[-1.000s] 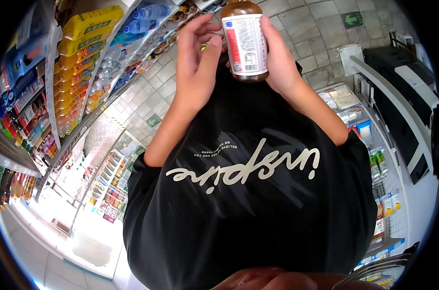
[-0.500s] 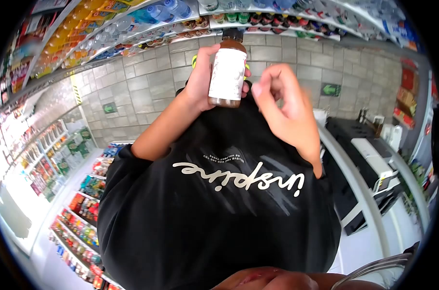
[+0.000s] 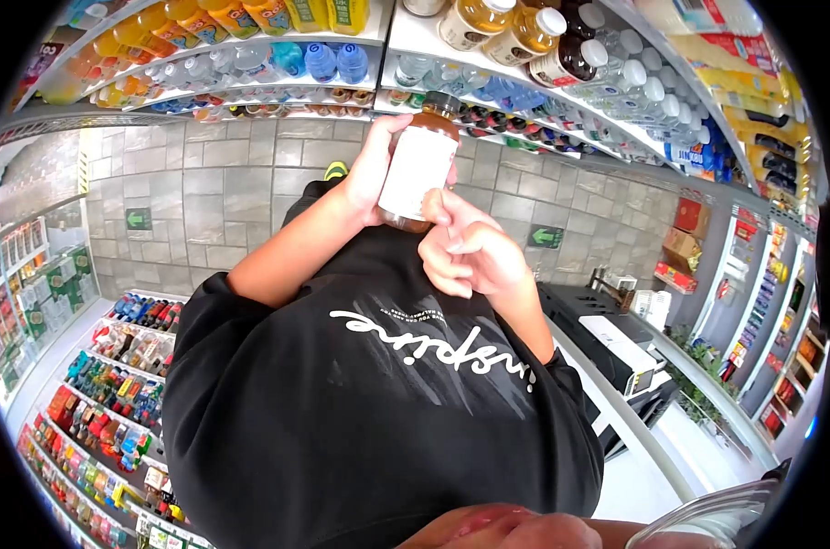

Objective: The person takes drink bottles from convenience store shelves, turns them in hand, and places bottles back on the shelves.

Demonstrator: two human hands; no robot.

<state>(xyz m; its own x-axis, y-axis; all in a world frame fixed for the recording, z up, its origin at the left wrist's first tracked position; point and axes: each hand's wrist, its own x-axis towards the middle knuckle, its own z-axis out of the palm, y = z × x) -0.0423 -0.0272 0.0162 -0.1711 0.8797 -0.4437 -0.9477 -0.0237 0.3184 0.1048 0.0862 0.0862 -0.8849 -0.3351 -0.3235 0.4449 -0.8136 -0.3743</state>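
Note:
My left hand [image 3: 374,169] is closed around a brown-capped bottle [image 3: 419,169] with a large white label, held tilted in front of my chest. The bottle's dark cap [image 3: 441,104] is on and points away from me. At the bottle's lower right, my right hand [image 3: 474,252] has one fingertip against the label's bottom corner. Its other fingers are curled in, and nothing shows in them. The print on the label is too faint to read.
Ahead are shelves of drinks, with amber juice bottles [image 3: 524,37] and orange bottles [image 3: 195,23]. Grey floor tiles [image 3: 241,192] carry green arrow signs [image 3: 546,236]. A black-and-white machine [image 3: 616,352] stands at right. Stocked shelves [image 3: 113,389] are at lower left.
My right hand has moved left, from apart to touching the bottle's lower label. The bottle has tilted slightly and shifted in view. My view has turned, showing more of the drink shelves.

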